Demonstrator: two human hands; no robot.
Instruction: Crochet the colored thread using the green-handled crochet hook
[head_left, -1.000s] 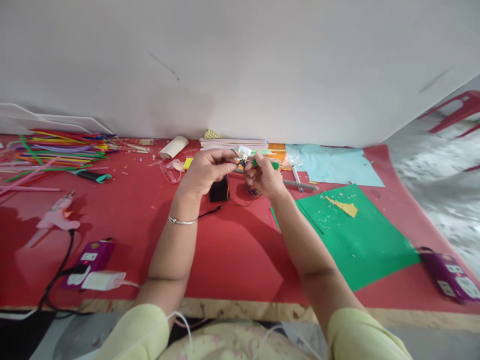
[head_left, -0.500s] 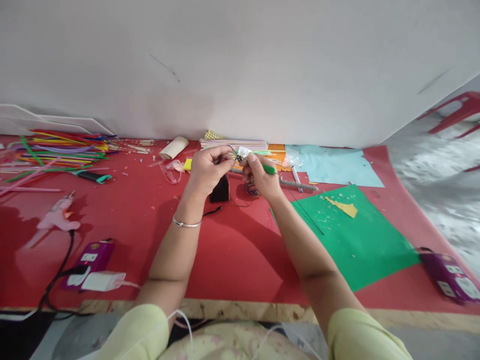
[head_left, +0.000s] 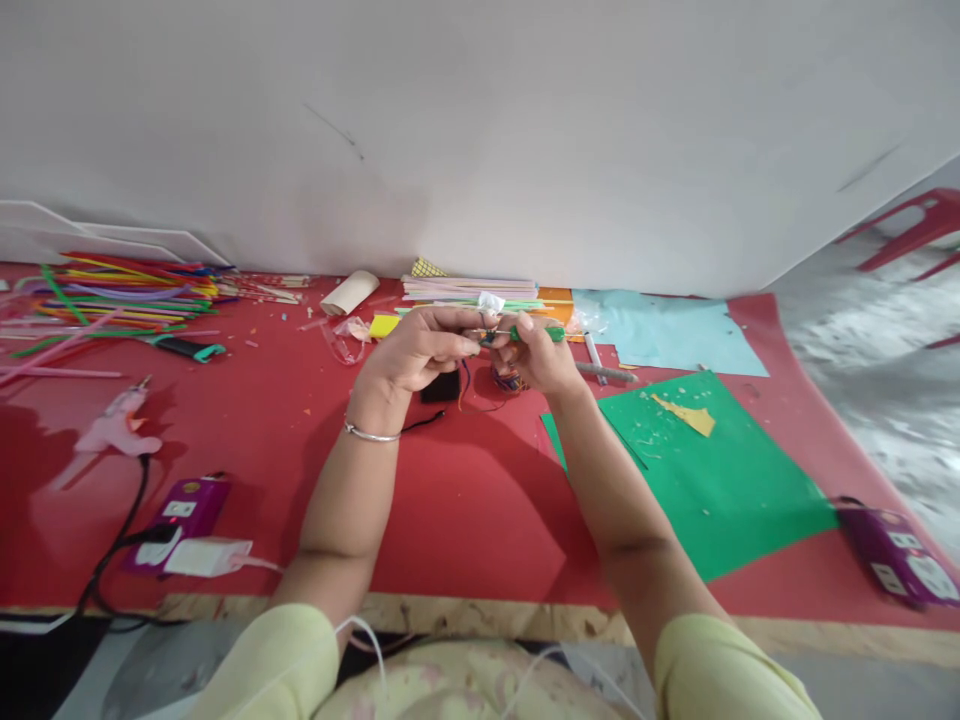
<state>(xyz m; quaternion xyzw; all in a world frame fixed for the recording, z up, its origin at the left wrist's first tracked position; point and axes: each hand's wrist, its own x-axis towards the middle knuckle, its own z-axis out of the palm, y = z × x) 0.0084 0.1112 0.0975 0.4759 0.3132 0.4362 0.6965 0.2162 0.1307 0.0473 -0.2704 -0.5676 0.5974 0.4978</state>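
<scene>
- The green stick [head_left: 541, 333] was the piece in hand, held level above the red mat [head_left: 465, 500], past the middle of the table and just short of the stacked paper by the wall.
- Nearest the body, both forearms reached forward over the mat; a thin bangle [head_left: 369, 433] sat on the left wrist.
- The left hand [head_left: 414, 353] was closed in a pinch on the small dark part with trailing wires [head_left: 471, 385] — its fingertips met the stick's near end.
- The right hand [head_left: 537, 357] was curled shut around the stick, thumb on top, touching the left fingertips.
- Judged from this, the join wanted steady hands kept close together, the wires left slack so they did not tug the small black block [head_left: 441, 386] lying on the mat beneath.
- To the right lay the green paper sheet [head_left: 720, 480], with a marker [head_left: 594, 352] just beyond the right hand.
- Farther off to the left, a glue gun [head_left: 112, 432] and a heap of coloured sticks [head_left: 120, 295] lay well apart from the work.
</scene>
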